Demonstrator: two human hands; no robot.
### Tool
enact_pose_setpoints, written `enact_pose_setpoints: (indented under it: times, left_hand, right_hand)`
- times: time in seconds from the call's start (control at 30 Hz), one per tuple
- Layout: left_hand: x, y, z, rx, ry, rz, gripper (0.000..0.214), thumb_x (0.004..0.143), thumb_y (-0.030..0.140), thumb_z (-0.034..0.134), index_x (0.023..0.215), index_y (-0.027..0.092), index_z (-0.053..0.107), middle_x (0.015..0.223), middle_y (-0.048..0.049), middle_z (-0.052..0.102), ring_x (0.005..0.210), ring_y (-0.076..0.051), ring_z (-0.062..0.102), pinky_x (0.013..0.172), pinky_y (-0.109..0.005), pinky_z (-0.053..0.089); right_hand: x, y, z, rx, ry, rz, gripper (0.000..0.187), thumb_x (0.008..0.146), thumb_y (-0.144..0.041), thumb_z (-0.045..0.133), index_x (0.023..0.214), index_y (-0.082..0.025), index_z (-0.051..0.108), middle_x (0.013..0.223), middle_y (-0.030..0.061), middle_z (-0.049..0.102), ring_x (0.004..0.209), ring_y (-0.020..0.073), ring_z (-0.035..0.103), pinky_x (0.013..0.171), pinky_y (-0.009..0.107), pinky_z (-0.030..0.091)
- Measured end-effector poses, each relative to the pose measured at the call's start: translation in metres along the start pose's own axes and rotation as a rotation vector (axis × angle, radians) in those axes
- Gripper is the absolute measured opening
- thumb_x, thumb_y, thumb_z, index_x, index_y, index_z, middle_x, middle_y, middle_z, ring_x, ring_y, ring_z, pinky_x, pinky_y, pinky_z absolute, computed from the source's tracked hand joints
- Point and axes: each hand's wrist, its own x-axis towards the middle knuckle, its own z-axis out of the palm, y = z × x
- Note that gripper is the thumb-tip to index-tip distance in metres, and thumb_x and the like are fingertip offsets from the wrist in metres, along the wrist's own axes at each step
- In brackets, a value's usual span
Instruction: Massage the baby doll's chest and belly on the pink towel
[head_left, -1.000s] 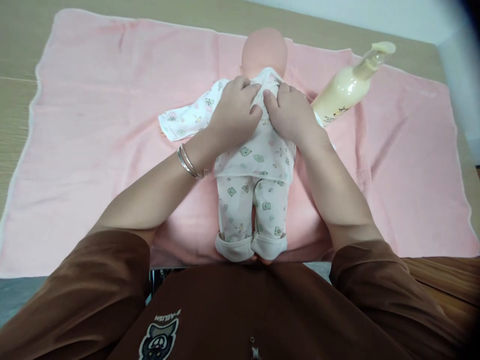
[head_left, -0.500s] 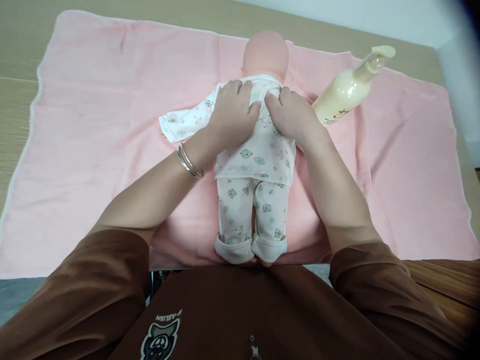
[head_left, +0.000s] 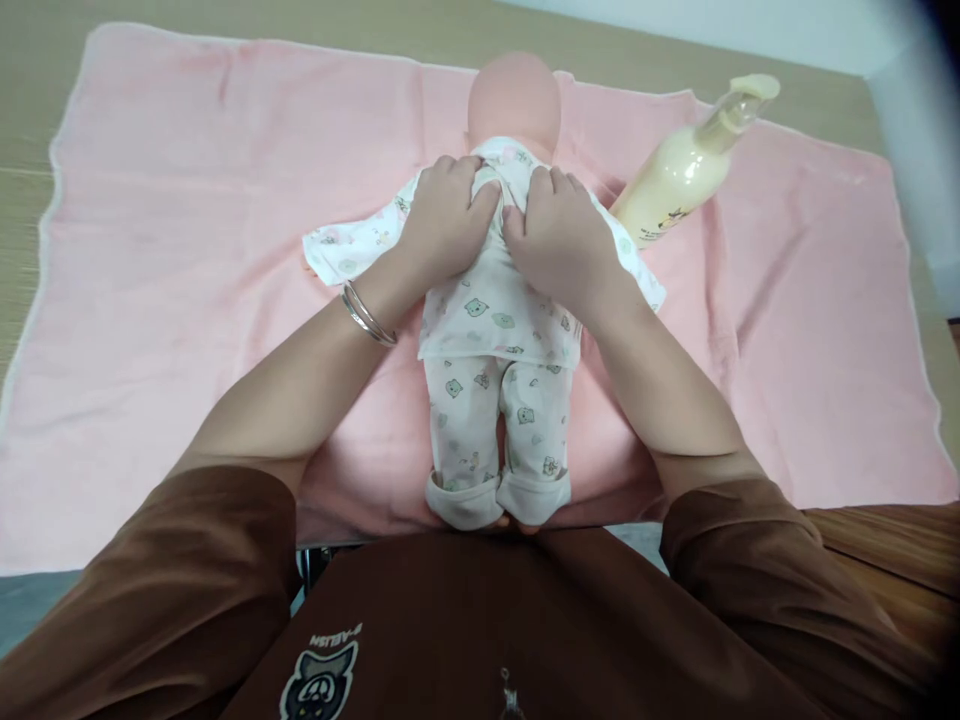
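Observation:
A baby doll [head_left: 514,98] in a white printed shirt [head_left: 495,310] and matching trousers [head_left: 495,440] lies along the middle of a pink towel [head_left: 187,230], head away from me. My left hand [head_left: 444,220] and my right hand [head_left: 559,240] rest side by side on the doll's upper chest, thumbs nearly touching. The fingers of both curl down onto the shirt fabric just below the collar and press it. A bangle circles my left wrist.
A cream pump bottle [head_left: 686,170] lies tilted on the towel right of the doll's head. The towel covers a wooden table [head_left: 30,170]. A darker wooden surface [head_left: 885,550] shows at the lower right. My brown sleeves fill the bottom.
Both hands stay on the doll's chest, shifting slightly over the shirt near the collar. The view has drifted a little, so everything sits slightly further left.

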Motion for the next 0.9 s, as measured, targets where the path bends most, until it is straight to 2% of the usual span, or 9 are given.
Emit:
enact_pose_setpoints:
  times: [0.17,0.3,0.43,0.5,0.6,0.67,0.77,0.83,0.9]
  left_hand:
    - [-0.019,0.024,-0.004,0.273,0.045,0.018,0.031,0.095,0.023,0.038,0.12,0.013,0.054,0.108,-0.0147,0.056,0.103,-0.029,0.05,0.095,-0.044,0.04]
    - [-0.031,0.044,-0.012,0.333,0.055,0.117,0.029,0.085,0.008,0.046,0.111,0.015,0.057,0.105,-0.0146,0.054,0.102,-0.031,0.048,0.093,-0.044,0.041]
    - [-0.018,0.035,-0.013,0.195,0.054,0.071,0.02,0.087,0.008,0.044,0.085,0.022,0.059,0.091,-0.0092,0.056,0.091,-0.024,0.053,0.083,-0.038,0.046]
    - [-0.007,0.024,-0.01,0.15,0.037,0.035,0.025,0.093,0.014,0.039,0.081,0.024,0.058,0.086,-0.0073,0.058,0.085,-0.022,0.054,0.079,-0.038,0.045]
    - [0.003,0.01,-0.003,0.115,0.012,-0.022,0.026,0.096,0.019,0.034,0.088,0.024,0.059,0.09,-0.0072,0.061,0.086,-0.023,0.055,0.081,-0.039,0.044]
    - [0.003,0.007,0.0,0.095,0.028,-0.047,0.025,0.096,0.021,0.034,0.101,0.021,0.059,0.1,-0.009,0.062,0.097,-0.025,0.054,0.089,-0.041,0.044]
    - [-0.001,0.007,0.003,0.085,0.048,-0.059,0.026,0.096,0.026,0.037,0.113,0.024,0.057,0.113,-0.0081,0.06,0.109,-0.025,0.052,0.097,-0.041,0.042]
    - [-0.004,0.009,0.004,0.08,0.059,-0.066,0.025,0.096,0.026,0.039,0.114,0.028,0.057,0.113,-0.0061,0.06,0.11,-0.025,0.052,0.097,-0.041,0.043]
    - [-0.005,0.012,0.005,0.083,0.081,-0.077,0.024,0.096,0.025,0.04,0.114,0.025,0.057,0.112,-0.0067,0.06,0.11,-0.026,0.052,0.096,-0.042,0.043]
  right_hand:
    - [0.022,0.023,0.01,0.037,-0.044,0.056,0.056,0.101,-0.047,0.012,0.113,-0.012,0.053,0.11,0.0178,0.059,0.104,0.0325,0.055,0.092,0.047,0.043]
    - [0.029,0.035,0.011,0.04,-0.075,0.034,0.064,0.101,-0.05,0.008,0.11,-0.01,0.057,0.105,0.0174,0.062,0.1,0.0335,0.058,0.086,0.049,0.047]
    - [0.014,0.019,0.001,-0.019,-0.044,0.0,0.056,0.102,-0.044,0.018,0.117,-0.004,0.053,0.111,0.0213,0.059,0.103,0.0359,0.056,0.089,0.05,0.045]
    - [0.003,0.006,-0.004,-0.062,-0.028,-0.054,0.046,0.101,-0.037,0.026,0.118,-0.003,0.052,0.116,0.0211,0.056,0.109,0.0353,0.053,0.095,0.047,0.042]
    - [-0.004,-0.007,-0.007,-0.102,0.003,-0.097,0.035,0.1,-0.029,0.031,0.116,-0.006,0.052,0.114,0.0184,0.056,0.11,0.0316,0.053,0.096,0.041,0.043]
    - [-0.002,-0.006,-0.005,-0.088,0.018,-0.055,0.034,0.1,-0.03,0.032,0.115,-0.006,0.052,0.111,0.0179,0.058,0.106,0.0311,0.054,0.092,0.042,0.045]
    - [0.011,0.008,0.003,-0.039,-0.004,0.016,0.045,0.101,-0.041,0.029,0.114,-0.006,0.053,0.108,0.0194,0.059,0.103,0.0339,0.056,0.088,0.047,0.046]
    - [0.021,0.019,0.008,0.007,-0.041,0.04,0.055,0.099,-0.052,0.026,0.115,-0.007,0.052,0.109,0.02,0.059,0.103,0.0356,0.056,0.087,0.049,0.046]
    - [0.027,0.027,0.012,0.062,-0.068,0.052,0.06,0.098,-0.058,0.025,0.119,-0.008,0.049,0.112,0.0192,0.059,0.104,0.0353,0.056,0.087,0.049,0.046]
